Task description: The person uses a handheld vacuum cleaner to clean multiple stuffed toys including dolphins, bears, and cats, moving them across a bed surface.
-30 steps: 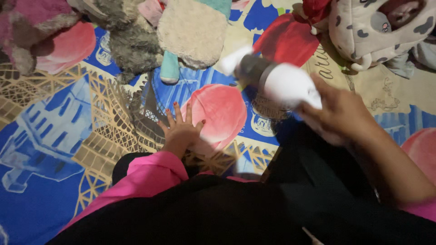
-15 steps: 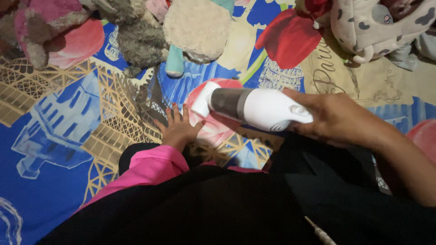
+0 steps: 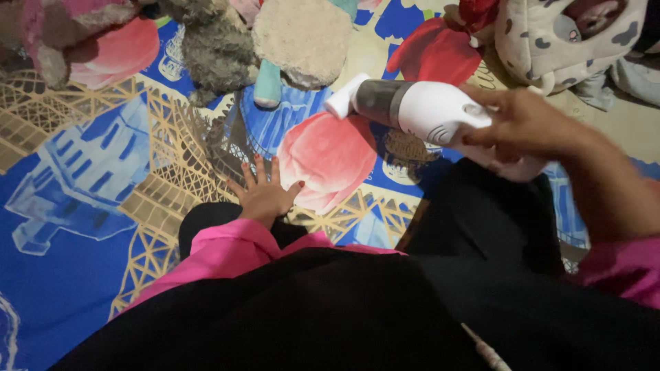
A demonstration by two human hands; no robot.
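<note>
My right hand (image 3: 526, 124) grips a white handheld vacuum (image 3: 419, 108) with a dark clear dust cup and a white nozzle that points left, just above the printed bedsheet (image 3: 82, 165). The nozzle tip hovers over the top edge of a red tulip print (image 3: 326, 154). My left hand (image 3: 265, 192) lies flat on the sheet with fingers spread, touching the left side of that tulip print. A pink sleeve (image 3: 234, 244) covers my left forearm. My lap, in black cloth (image 3: 357, 309), fills the lower part of the view.
Several plush toys lie along the far edge: a grey furry one (image 3: 210, 48), a beige one with teal limbs (image 3: 299, 38), a pink and grey one (image 3: 48, 34), a red one (image 3: 436, 51) and a spotted cream one (image 3: 560, 38). A thin white cord (image 3: 485, 350) crosses my lap.
My right hand has lifted the vacuum up and to the right, away from my left hand. My left hand has stayed flat on the sheet.
</note>
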